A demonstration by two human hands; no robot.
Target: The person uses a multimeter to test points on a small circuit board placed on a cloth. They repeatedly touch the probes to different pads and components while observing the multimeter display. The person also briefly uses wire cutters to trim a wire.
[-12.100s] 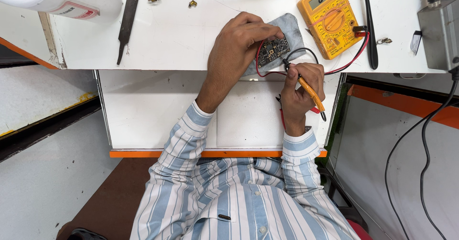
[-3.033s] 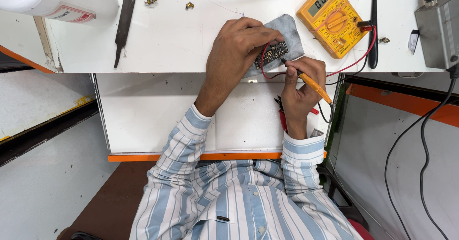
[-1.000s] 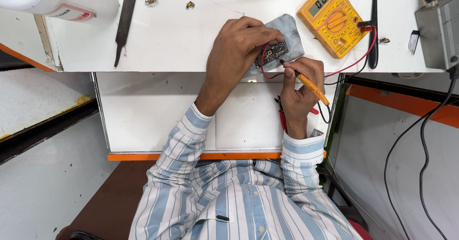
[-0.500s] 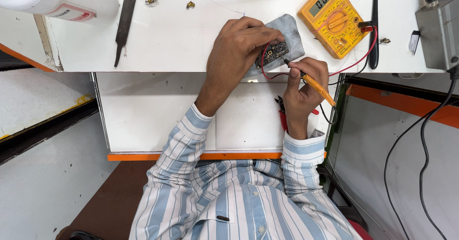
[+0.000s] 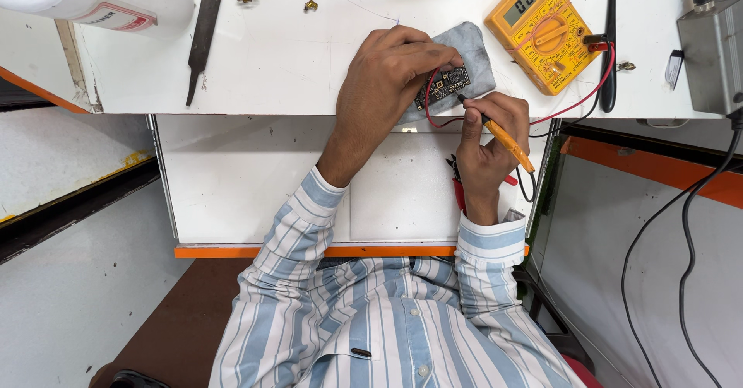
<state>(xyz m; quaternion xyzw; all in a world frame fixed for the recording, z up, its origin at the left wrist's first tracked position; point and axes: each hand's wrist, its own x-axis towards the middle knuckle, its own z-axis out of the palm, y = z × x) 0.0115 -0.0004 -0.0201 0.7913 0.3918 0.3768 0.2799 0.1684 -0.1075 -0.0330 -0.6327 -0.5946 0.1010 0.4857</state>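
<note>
The left hand (image 5: 385,75) arches palm-down, fingertips pinning a small dark circuit board (image 5: 442,86) onto a grey cloth pad (image 5: 469,54). The right hand (image 5: 487,144), wrist bent upward, pinches a yellow pen-like probe (image 5: 503,136) whose tip touches the board's near edge. Beyond its knuckles lies a yellow multimeter (image 5: 544,30).

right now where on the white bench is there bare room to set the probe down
Widest bare stretch: the white benchtop between the dark flat tool and the left hand. It is crowded from the circuit board and cloth to the yellow multimeter, where leads cross.
</note>
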